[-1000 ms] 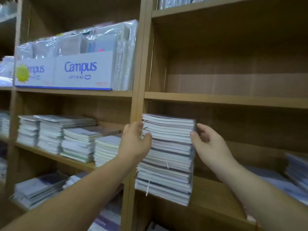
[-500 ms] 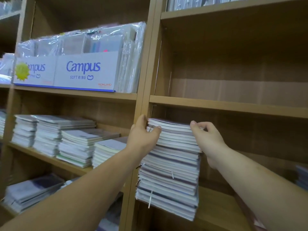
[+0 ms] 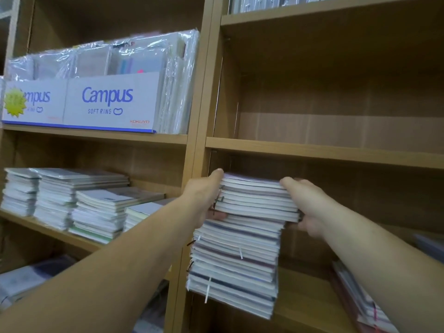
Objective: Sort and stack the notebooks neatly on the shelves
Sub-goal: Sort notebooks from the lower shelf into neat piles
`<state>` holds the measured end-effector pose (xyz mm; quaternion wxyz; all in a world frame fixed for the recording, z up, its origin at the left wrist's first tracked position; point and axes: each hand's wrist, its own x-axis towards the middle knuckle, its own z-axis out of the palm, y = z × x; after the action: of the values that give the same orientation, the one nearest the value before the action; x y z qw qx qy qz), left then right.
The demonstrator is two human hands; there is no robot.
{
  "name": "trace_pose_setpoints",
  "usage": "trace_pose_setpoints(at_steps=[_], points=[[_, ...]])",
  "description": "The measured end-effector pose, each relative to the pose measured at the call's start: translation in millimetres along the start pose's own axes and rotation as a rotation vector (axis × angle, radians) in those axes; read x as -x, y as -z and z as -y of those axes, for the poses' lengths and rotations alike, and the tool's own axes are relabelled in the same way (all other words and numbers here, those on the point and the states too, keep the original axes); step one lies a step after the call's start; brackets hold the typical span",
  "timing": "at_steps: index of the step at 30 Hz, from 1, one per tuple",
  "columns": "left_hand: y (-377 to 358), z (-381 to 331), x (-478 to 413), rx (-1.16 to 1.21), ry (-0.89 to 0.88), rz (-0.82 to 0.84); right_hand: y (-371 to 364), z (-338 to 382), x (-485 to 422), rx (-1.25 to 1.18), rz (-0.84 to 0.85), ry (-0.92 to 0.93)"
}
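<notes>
1. The fingers of the right hand (image 3: 310,210) go out of sight behind the pile. At 4 o'clock a blurred heap of notebooks (image 3: 360,306) is cut off by the forearm and the frame edge.
2. The tall notebook stack (image 3: 235,260) stands on the shelf (image 3: 300,301) at the centre, close to the bay's left upright. Every book lies flat with an edge toward the room, running 9 to 3 o'clock; I cannot tell whether that is the long side.
3. The top batch (image 3: 257,200) sits shifted toward 3 o'clock. The left hand (image 3: 204,200) grips its left end, thumb on top and fingers curled beneath; the right hand grips the right end.
4. At 10 o'clock, Campus boxes (image 3: 108,102) hold upright plastic-wrapped notebooks (image 3: 134,58).
</notes>
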<state>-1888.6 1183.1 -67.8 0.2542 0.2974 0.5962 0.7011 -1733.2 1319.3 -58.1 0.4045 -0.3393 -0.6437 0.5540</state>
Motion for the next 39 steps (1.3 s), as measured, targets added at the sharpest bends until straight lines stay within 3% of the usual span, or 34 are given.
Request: trace_pose_setpoints(at_steps=[11, 15, 22, 25, 29, 39], points=[[1.0, 4.2, 55.9, 0.152, 0.044, 0.216, 47.9, -10.3, 45.1, 0.104, -0.015, 0.157], [-5.0, 6.5, 75.7, 0.232, 0.029, 0.193, 48.9, -18.7, 64.8, 0.019, -0.073, 0.233], [-16.7, 14.5, 78.4, 0.265, 0.095, 0.140, 42.1, -8.2, 71.9, -0.143, 0.033, 0.069], [-12.2, 15.6, 74.8, 0.262, 0.056, 0.160, 45.0, -7.7, 70.2, -0.124, 0.013, 0.080], [1.7, 19.1, 67.3, 0.042, 0.000, 0.132, 43.1, -20.7, 84.2, -0.040, -0.054, 0.198], [3.3, 29.0, 84.5, 0.157, -0.158, 0.177, 55.2, -8.5, 110.5, -0.044, -0.056, 0.369]])
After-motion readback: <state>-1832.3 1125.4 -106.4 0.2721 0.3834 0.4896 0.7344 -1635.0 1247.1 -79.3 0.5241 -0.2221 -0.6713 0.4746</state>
